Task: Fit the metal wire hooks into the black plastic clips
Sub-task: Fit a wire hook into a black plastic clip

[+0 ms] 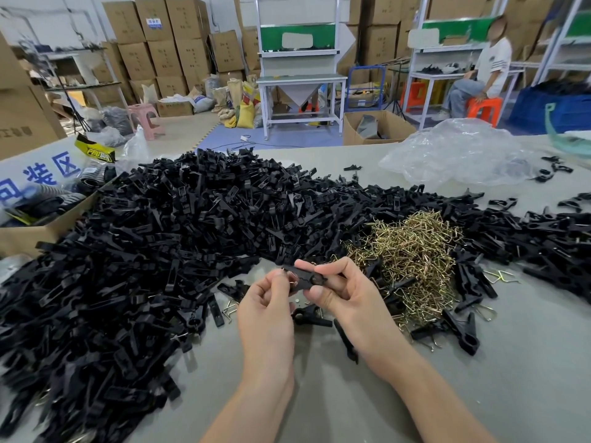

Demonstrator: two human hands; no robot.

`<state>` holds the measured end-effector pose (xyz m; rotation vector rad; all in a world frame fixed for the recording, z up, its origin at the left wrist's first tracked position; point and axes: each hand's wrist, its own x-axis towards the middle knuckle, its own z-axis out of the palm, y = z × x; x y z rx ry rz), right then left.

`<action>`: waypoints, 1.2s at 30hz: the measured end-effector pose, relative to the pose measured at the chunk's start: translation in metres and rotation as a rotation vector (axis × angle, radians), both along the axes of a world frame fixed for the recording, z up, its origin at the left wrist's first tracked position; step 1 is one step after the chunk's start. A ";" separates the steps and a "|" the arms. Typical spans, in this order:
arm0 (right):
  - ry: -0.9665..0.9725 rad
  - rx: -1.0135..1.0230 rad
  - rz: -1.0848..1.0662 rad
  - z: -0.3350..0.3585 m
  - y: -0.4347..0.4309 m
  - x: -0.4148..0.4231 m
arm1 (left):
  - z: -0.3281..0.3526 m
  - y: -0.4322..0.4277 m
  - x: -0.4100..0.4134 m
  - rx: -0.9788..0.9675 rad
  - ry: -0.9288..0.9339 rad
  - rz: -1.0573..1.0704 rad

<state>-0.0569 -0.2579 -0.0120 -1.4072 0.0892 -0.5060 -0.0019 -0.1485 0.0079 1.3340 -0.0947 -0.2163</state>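
Clip (302,278), black plastic, sits pinched between both hands above the grey table (319,394). Right hand (345,292) clamps its body; left hand (267,302) closes fingertips on a brass wire hook (292,280) at the clip's left end. Best to hold the clip steady and press the hook squarely home. Hook pile (406,251) lies right of the grip, clip heap (160,235) left.
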 end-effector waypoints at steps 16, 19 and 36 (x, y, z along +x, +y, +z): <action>-0.034 0.055 -0.046 0.002 0.003 -0.002 | -0.004 -0.005 -0.002 -0.010 0.036 -0.071; -0.008 -0.028 -0.057 0.001 0.005 -0.001 | -0.003 -0.003 -0.001 0.092 0.006 -0.141; 0.146 -0.198 -0.116 0.004 0.009 -0.007 | 0.010 -0.003 -0.003 -0.026 0.224 -0.641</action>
